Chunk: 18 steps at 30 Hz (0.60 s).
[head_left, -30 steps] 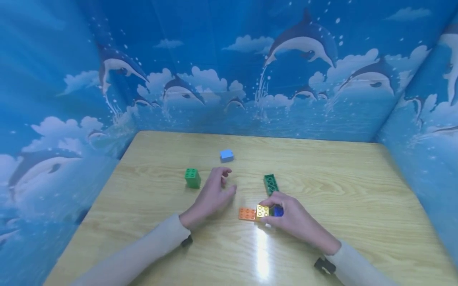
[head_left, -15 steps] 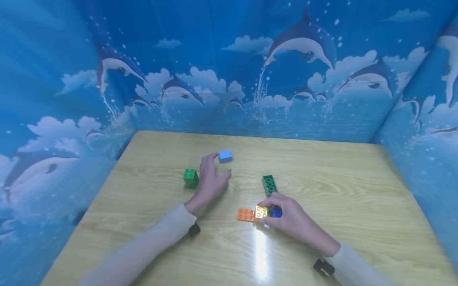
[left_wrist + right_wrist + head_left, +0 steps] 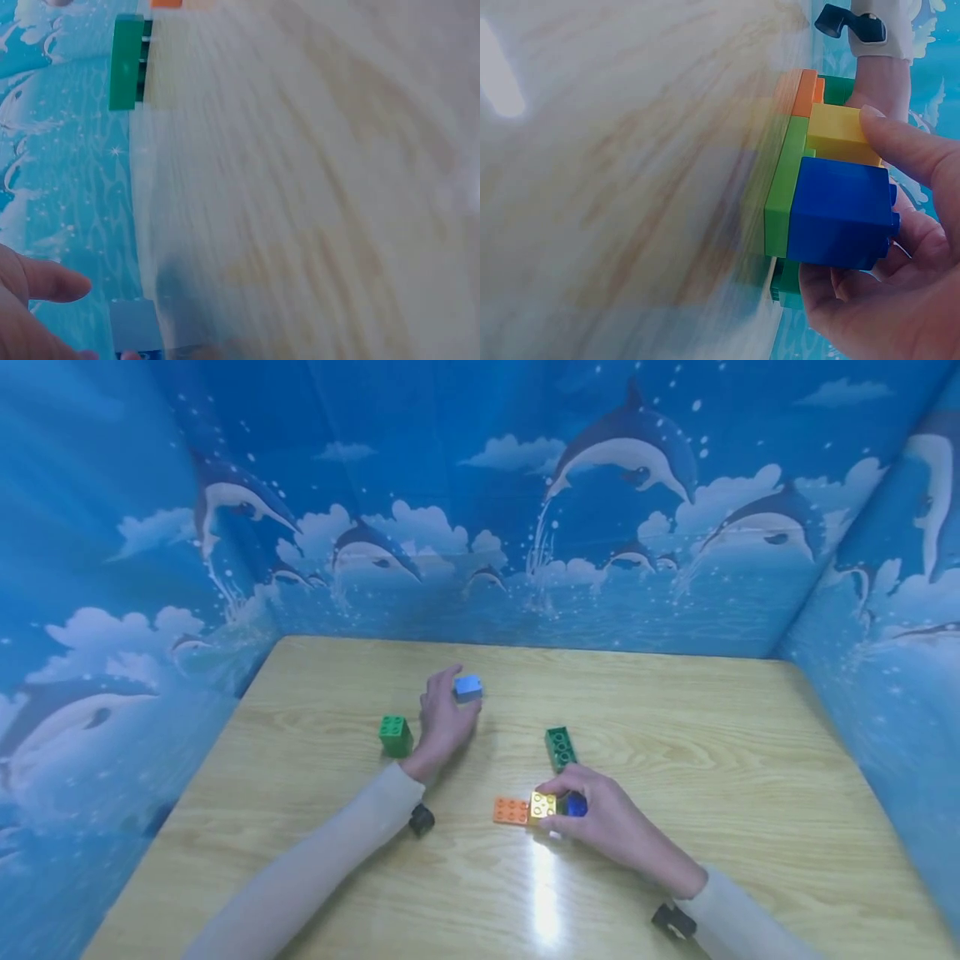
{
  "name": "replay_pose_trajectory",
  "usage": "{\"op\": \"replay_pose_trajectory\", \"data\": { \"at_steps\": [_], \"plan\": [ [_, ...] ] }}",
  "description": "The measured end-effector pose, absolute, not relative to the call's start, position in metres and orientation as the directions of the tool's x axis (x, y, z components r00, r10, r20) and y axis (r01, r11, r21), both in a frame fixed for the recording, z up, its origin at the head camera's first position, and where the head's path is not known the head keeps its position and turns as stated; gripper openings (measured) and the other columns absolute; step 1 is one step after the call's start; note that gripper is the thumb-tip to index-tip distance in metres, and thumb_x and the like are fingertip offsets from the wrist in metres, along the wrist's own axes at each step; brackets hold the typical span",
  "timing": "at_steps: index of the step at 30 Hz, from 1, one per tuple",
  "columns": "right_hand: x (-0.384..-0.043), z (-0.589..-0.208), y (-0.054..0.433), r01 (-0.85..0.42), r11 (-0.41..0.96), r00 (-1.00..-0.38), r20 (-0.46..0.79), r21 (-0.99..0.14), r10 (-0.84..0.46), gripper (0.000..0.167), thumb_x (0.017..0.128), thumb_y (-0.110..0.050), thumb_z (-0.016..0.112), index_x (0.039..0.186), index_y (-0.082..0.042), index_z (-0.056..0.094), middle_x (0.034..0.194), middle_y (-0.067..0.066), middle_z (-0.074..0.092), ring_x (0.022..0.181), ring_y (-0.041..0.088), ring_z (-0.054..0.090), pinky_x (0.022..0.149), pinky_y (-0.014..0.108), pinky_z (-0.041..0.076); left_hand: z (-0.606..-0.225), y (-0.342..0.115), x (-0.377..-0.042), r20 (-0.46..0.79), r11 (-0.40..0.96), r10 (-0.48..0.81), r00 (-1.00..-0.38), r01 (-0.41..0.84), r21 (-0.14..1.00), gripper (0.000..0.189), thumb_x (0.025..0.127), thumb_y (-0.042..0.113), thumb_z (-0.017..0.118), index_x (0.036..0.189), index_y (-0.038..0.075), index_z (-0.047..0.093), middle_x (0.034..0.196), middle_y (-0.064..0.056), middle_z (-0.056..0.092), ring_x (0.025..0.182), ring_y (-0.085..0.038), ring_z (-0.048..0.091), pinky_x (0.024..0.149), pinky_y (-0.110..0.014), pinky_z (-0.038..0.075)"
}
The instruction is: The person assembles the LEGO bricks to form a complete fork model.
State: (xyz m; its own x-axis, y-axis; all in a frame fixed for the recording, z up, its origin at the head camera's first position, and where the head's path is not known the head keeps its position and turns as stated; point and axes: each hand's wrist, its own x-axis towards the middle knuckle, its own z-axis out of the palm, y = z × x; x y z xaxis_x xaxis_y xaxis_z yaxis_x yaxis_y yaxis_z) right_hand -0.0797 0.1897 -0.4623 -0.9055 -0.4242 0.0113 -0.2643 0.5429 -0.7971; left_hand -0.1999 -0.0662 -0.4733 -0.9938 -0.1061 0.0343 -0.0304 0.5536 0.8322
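My left hand [image 3: 447, 717] is at the light blue brick [image 3: 468, 687], with thumb and index finger spread on two sides of it. In the left wrist view a gap shows between one finger [image 3: 56, 282] and that brick [image 3: 135, 326]; the other fingertips are mostly cut off. My right hand [image 3: 611, 818] pinches a yellow brick [image 3: 543, 807] between thumb and fingers. Beside it a dark blue brick [image 3: 840, 214] stands on a flat light green brick [image 3: 784, 195], with the yellow one farther along. An orange brick [image 3: 511, 811] adjoins on the left.
A tall green brick stack [image 3: 395, 737] stands left of my left wrist. A dark green brick [image 3: 560, 748] lies hollow side up just beyond my right fingers. Dolphin-printed cloth [image 3: 480, 510] walls in the wooden table [image 3: 675, 718] behind and at the sides.
My left hand has moved away from me, past the tall green stack, to the light blue brick. My right hand keeps its grip on the yellow brick in the same place.
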Motion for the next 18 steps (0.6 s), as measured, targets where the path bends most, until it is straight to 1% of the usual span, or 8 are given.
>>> {"op": "replay_pose_trajectory", "data": {
  "at_steps": [5,9,13,18],
  "plan": [
    [-0.079,-0.462,0.189,-0.255,0.543,-0.906,0.003,-0.8,-0.422,0.038,0.087,-0.023,0.094,0.121,-0.014,0.08,0.11,-0.004,0.069,0.095,0.016,0.063,0.084,0.034,0.061,-0.478,-0.066,-0.207,-0.024,0.476,-0.117,-0.993,-0.078,0.876,0.059,0.102,0.004,0.072,0.157,0.009,0.051,0.154,-0.02,0.048,0.145,-0.042,0.046,0.121,-0.055,0.04],
    [-0.079,-0.462,0.189,-0.251,0.538,-0.907,0.001,-0.805,-0.422,0.039,0.086,-0.024,0.094,0.121,-0.014,0.08,0.11,-0.004,0.069,0.096,0.015,0.064,0.085,0.034,0.061,-0.479,-0.064,-0.212,-0.08,0.45,-0.122,-0.989,-0.127,0.884,0.058,0.102,-0.001,0.066,0.158,0.008,0.05,0.152,-0.021,0.047,0.146,-0.041,0.047,0.123,-0.053,0.038],
    [-0.079,-0.461,0.188,-0.246,0.541,-0.909,-0.002,-0.804,-0.417,0.039,0.086,-0.025,0.095,0.121,-0.015,0.079,0.111,-0.004,0.069,0.098,0.015,0.064,0.087,0.035,0.061,-0.478,-0.064,-0.216,-0.097,0.466,-0.126,-0.987,-0.145,0.873,0.055,0.102,-0.001,0.066,0.155,0.006,0.053,0.149,-0.022,0.048,0.145,-0.041,0.048,0.123,-0.053,0.039],
    [-0.078,-0.461,0.19,-0.244,0.549,-0.91,-0.007,-0.8,-0.415,0.04,0.087,-0.026,0.094,0.122,-0.015,0.079,0.112,-0.005,0.069,0.1,0.014,0.064,0.088,0.035,0.06,-0.478,-0.065,-0.22,-0.094,0.478,-0.117,-0.989,-0.139,0.867,0.045,0.102,0.004,0.071,0.146,0.003,0.061,0.145,-0.023,0.052,0.14,-0.042,0.053,0.118,-0.054,0.044]
  ]
}}
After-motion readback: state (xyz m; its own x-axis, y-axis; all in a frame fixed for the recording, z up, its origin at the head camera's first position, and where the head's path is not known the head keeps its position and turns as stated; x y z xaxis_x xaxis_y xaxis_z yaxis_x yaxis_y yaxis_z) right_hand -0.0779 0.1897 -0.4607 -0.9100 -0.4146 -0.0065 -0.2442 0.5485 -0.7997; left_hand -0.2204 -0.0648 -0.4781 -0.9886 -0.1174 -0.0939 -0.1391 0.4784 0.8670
